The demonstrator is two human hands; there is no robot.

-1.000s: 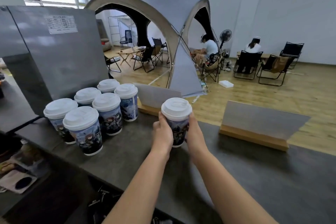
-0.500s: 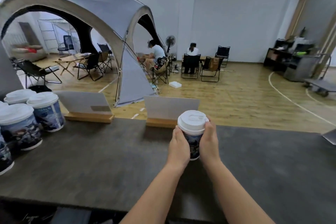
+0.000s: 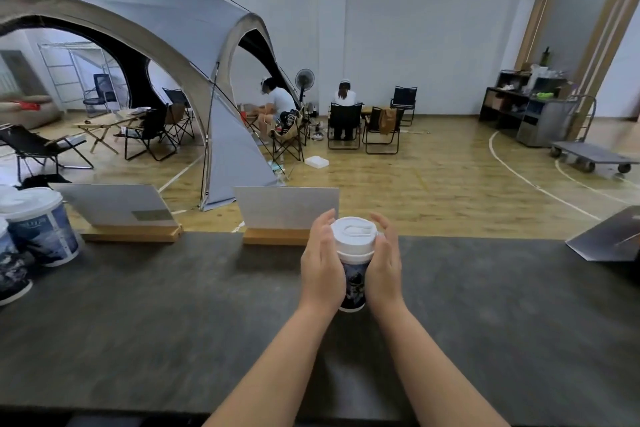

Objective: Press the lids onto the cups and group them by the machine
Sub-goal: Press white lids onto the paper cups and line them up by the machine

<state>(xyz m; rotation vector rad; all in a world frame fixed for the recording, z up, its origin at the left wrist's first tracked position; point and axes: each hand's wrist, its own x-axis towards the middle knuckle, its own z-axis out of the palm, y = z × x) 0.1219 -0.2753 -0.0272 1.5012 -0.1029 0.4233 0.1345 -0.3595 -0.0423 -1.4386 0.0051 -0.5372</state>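
Your left hand (image 3: pixel 322 263) & right hand (image 3: pixel 382 267) cup the lidded cup (image 3: pixel 352 263) at frame centre — fingers loosely curved. Keep it upright, carry it to grouped cups (image 3: pixel 38 225) at left edge — set down close.

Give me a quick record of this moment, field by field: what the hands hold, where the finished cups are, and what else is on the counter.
held item: cup with white lid, upright over the counter
left hand: left hand cups the cup's left side
right hand: right hand cups its right side, fingers by the lid
grouped cups: lidded cups at the far left edge, partly out of view
other items: two sign boards in wooden bases along the counter's far edge
machine: not in view
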